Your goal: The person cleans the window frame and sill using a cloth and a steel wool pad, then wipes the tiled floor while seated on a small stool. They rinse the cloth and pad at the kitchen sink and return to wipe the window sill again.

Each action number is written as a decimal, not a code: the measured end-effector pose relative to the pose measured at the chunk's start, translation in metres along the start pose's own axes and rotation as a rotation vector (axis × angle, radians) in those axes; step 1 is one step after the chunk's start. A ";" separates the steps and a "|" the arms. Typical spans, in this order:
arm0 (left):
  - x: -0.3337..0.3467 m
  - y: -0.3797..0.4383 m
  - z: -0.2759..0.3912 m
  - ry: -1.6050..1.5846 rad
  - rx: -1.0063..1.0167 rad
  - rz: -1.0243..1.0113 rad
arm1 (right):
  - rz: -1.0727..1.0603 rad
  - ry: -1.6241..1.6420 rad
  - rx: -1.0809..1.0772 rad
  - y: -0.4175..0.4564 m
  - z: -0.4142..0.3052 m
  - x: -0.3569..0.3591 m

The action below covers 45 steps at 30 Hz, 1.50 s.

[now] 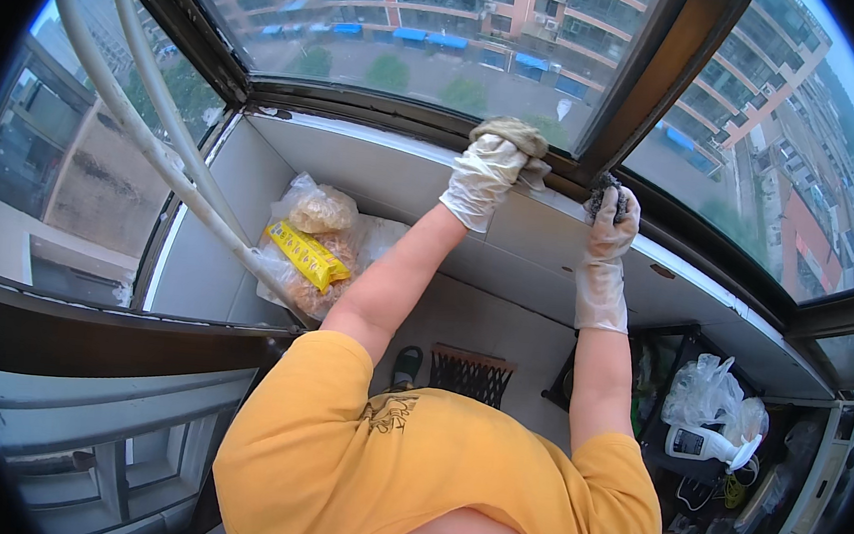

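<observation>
My left hand (489,168), in a thin whitish glove, grips a bunched grey-brown cloth (514,134) against the lower rail of the window frame (379,105). To its right, my gloved right hand (616,216) pinches a dark steel-wool scourer (604,194) at the foot of the brown upright post (648,81). Beneath both hands runs the white sill edge (683,261) above a tiled wall (535,234). Behind the cloth, the window pane (430,41) has whitish specks. The cloth partly hides the rail.
Plastic bags of food with a yellow packet (307,256) lie in the left corner beside white pipes (137,127). A dark crate (471,374) stands on the floor near a slippered foot (407,363). At right, a white spray bottle (706,446) lies by clear plastic bags (703,390).
</observation>
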<state>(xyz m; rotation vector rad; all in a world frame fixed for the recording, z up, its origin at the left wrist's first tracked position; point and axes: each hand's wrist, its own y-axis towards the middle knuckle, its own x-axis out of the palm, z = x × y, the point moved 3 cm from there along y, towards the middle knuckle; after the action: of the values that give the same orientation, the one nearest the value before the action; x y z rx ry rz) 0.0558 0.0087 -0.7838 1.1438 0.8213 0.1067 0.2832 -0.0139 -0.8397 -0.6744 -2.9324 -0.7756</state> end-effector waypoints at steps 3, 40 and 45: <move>-0.058 -0.022 -0.068 -0.671 -0.697 0.119 | -0.100 -0.133 -0.183 -0.004 -0.010 0.010; -0.211 -0.083 -0.375 -1.045 -0.594 1.010 | -0.736 -0.477 -0.843 -0.001 -0.042 0.141; -0.119 -0.062 -0.229 -0.777 -0.577 1.009 | -0.675 -0.441 -0.788 -0.003 -0.045 0.140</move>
<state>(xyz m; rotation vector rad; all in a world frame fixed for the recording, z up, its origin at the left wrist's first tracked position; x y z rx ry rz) -0.1923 0.1001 -0.8110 0.8322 -0.5089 0.6421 0.1520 0.0179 -0.7823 0.2457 -3.1813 -2.1421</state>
